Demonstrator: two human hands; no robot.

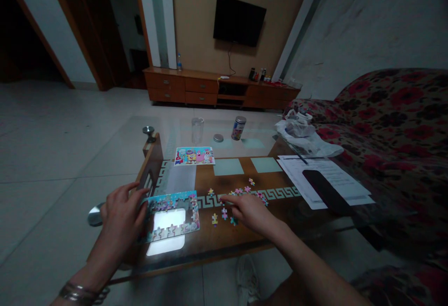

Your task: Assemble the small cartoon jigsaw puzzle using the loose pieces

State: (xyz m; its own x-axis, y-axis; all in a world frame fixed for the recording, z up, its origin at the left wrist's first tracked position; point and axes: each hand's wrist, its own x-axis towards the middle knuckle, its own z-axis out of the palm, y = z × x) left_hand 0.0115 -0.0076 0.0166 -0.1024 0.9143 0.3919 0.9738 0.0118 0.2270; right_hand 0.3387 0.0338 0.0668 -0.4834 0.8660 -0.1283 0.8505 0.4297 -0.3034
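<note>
A partly assembled jigsaw puzzle (194, 224) lies flat on the glass table, its border pieces joined around a gap in the middle. My left hand (122, 208) rests at its left edge, thumb and fingers apart; some fingertips are hidden. To the right, my right hand (250, 212) is over loose pieces, index finger stretched out at a small jigsaw piece (221, 201), the other fingers curled. Nearby lie a yellow piece (214, 220), a pink-and-purple piece (224, 213) and a teal piece (234, 221). Several more sit beyond and partly behind this hand.
A cartoon picture card (195, 156) lies beyond the puzzle. Farther back stand a clear jar (197, 131), a round lid (218, 138) and a printed tin (238, 128). Papers (297, 184), a black phone (325, 189) and a plastic bag (301, 133) occupy the right side, beside a floral sofa (392, 105).
</note>
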